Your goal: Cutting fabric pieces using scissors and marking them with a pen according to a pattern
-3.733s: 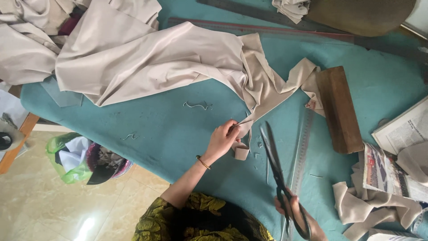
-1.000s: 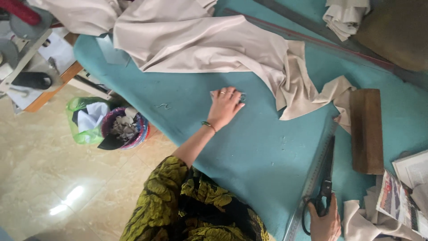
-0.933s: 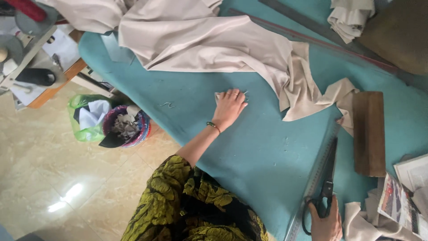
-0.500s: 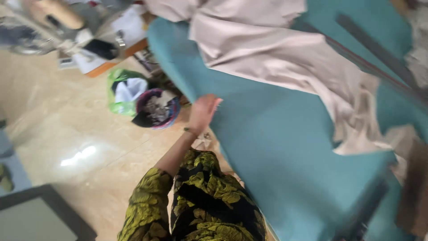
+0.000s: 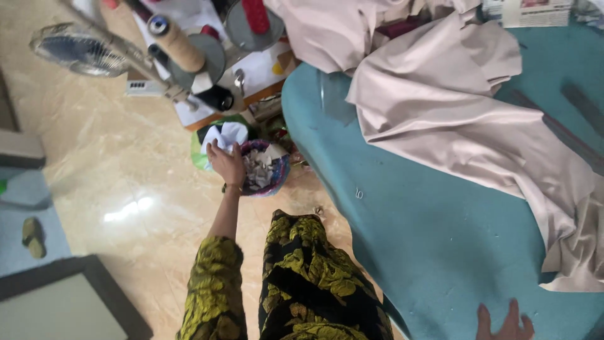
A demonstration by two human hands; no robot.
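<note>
My left hand (image 5: 226,165) is stretched down over the floor, at the rim of a small purple-rimmed basket (image 5: 272,182) full of fabric scraps. Its fingertips touch a white scrap (image 5: 225,135) beside a green bag (image 5: 197,154); I see only the back of the hand, so what it holds is hidden. My right hand (image 5: 504,325) shows only its spread fingers, resting flat on the teal table (image 5: 428,239) at the bottom edge. A large beige cloth (image 5: 453,119) lies crumpled across the table's far side.
A small fan (image 5: 69,47) and a stand with a brown thread cone (image 5: 176,44) are on the floor beyond the basket. A slipper (image 5: 33,236) lies at the left, and a dark-framed board (image 5: 63,302) at the bottom left. The floor is glossy beige tile.
My left hand left the table top and went down to the scrap basket on the floor. My view swung left; the scissors and the wooden block are out of sight.
</note>
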